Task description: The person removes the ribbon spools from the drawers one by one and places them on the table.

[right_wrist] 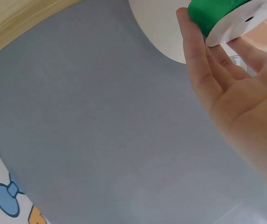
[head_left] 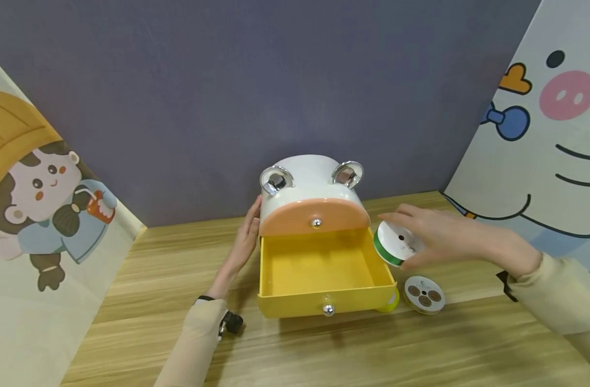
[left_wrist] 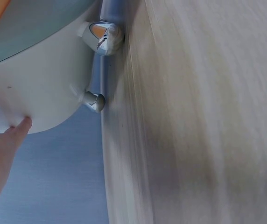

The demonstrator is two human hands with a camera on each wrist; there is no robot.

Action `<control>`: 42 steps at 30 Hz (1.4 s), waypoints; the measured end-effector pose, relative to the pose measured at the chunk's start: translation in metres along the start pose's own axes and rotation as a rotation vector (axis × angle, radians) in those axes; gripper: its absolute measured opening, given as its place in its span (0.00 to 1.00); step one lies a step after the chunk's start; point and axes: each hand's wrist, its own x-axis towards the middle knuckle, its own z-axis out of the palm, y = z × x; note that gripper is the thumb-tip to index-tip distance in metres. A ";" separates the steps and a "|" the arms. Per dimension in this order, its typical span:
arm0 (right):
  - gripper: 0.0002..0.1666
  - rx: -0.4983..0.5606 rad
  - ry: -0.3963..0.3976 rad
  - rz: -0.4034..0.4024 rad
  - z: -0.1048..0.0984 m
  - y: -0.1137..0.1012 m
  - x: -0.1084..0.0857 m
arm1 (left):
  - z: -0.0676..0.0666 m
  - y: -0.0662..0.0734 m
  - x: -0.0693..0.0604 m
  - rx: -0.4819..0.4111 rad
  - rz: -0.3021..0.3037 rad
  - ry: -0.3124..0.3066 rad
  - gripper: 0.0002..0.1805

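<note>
The right hand [head_left: 431, 232] has its grip closed around a green ribbon spool [head_left: 395, 243], thumb and fingers on opposite edges, holding it tilted just beside the right wall of the extended yellow drawer [head_left: 295, 304]. The left hand [head_left: 244, 240] grasps nothing, its outstretched fingers touching the side of the white drawer cabinet [head_left: 306, 178]. On the wooden counter [head_left: 154, 301], a spool with brown round cutouts [head_left: 424, 294] lies right of the drawer, near a neon-yellow roll [head_left: 390, 302] partly hidden by the drawer's front corner.
</note>
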 end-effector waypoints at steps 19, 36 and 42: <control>0.53 0.019 0.066 -0.007 0.029 0.043 0.005 | 0.001 -0.035 0.005 -0.003 0.028 0.020 0.30; 0.54 0.142 0.047 0.033 0.075 0.081 0.016 | 0.001 -0.038 0.005 0.002 0.051 0.028 0.28; 0.56 0.150 0.049 0.056 0.091 0.090 0.023 | 0.002 -0.035 0.004 -0.003 0.045 0.022 0.28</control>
